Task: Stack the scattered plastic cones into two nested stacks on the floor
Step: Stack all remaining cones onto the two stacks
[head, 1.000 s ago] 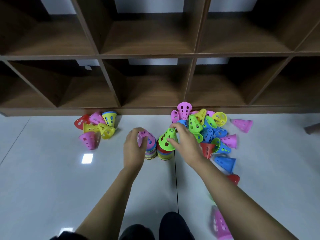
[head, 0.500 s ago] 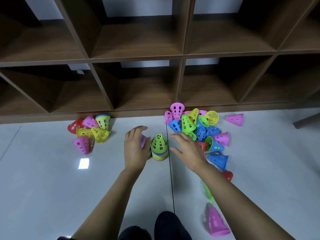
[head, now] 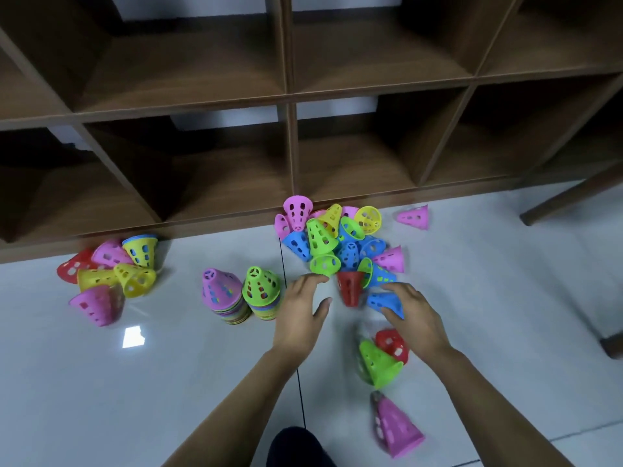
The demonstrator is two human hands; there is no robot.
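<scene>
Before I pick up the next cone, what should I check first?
1. Both stacks upright: pink-topped stack and green-topped stack stand side by side. Ok.
2. Left hand free: open, holding nothing. Ok.
3. Right hand free: open above the blue cone. Ok.
4. Right hand touching the blue cone: cannot tell.
5. Red cone reachable: lies between both hands. Ok.
6. All cones stacked: left pile and right pile lie loose. Not ok.

Your left hand (head: 298,315) and right hand (head: 416,318) are bare, and so are both forearms (head: 236,402) as far as they show. Dark cloth covers your knee (head: 298,448).
</scene>
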